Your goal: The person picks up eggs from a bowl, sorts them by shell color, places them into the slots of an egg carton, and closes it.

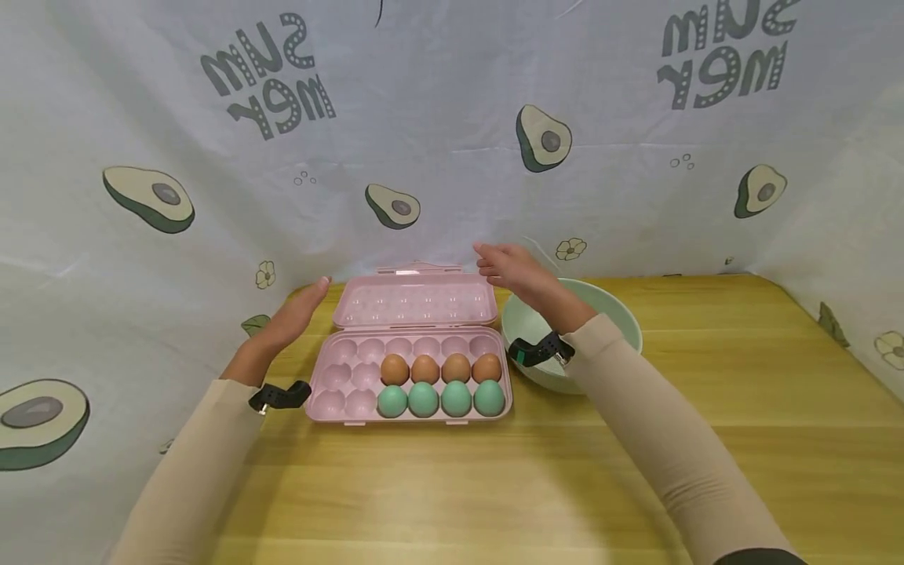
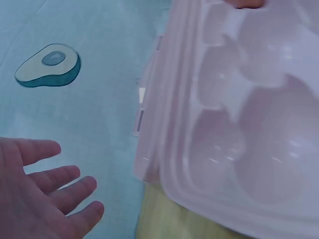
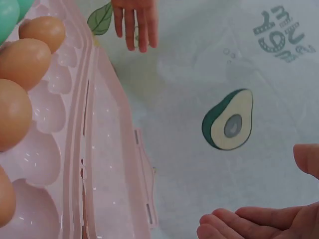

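Observation:
A pink plastic egg box [image 1: 337, 378] lies unfolded on the table, its lid [image 1: 415, 304] tipped back toward the curtain. Several brown eggs [image 1: 425, 369] fill part of the middle row, and several green eggs [image 1: 423, 400] sit in the near row. Wells at the left and along the far row hold nothing. My left hand [image 1: 288, 320] hovers left of the box, fingers extended; the left wrist view shows its spread fingers apart from the box. Past the lid's right corner, my right hand [image 1: 519, 275] hangs in the air with fingers extended. Neither hand holds anything.
A pale green bowl [image 1: 616, 318] stands right of the egg box, partly behind my right forearm. The wooden table [image 1: 424, 486] extends right and toward me. A curtain [image 1: 452, 94] printed with avocados borders the back and sides.

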{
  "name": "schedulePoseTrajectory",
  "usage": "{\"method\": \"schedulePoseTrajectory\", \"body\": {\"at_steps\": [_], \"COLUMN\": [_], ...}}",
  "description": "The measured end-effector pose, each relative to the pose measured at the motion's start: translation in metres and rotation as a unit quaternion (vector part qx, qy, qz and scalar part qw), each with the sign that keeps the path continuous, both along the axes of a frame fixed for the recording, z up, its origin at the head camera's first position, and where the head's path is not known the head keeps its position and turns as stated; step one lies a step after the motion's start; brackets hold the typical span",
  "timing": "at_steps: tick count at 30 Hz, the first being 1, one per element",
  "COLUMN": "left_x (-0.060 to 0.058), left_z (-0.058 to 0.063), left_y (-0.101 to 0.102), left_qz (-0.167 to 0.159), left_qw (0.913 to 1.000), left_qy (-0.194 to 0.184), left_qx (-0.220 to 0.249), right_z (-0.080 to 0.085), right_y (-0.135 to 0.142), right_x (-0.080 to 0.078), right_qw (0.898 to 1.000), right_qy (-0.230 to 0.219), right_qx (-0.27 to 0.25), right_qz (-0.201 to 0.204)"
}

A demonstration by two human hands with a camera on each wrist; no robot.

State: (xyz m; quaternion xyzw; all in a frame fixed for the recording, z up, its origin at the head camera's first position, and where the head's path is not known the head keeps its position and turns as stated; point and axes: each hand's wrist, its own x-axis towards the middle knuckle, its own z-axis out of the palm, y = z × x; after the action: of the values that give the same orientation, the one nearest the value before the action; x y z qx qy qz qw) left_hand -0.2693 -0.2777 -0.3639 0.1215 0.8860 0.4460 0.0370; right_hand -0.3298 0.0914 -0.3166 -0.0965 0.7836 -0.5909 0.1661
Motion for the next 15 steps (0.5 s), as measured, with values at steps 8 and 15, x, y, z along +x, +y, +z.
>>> {"method": "schedulePoseTrajectory", "body": {"at_steps": [8,15], "left_x": [-0.030,-0.052], "left_z": [0.016,0.017], "left_y": [0.002,0.006], "left_qz": [0.032,0.103], "left_qw": [0.9891,0.9564], "left_qy": [-0.110,-0.205], "left_qx": [0.093,0.181], "right_z": [-0.010,-0.023], "right_y": [0.005,0.007], "right_x": [-0.038,-0.058], "right_qw": [0.992,0.974], "right_qy": [-0.114,-0.200], "right_qx": [-0.037,-0.095], "right_qz": [-0.038,-0.056]}}
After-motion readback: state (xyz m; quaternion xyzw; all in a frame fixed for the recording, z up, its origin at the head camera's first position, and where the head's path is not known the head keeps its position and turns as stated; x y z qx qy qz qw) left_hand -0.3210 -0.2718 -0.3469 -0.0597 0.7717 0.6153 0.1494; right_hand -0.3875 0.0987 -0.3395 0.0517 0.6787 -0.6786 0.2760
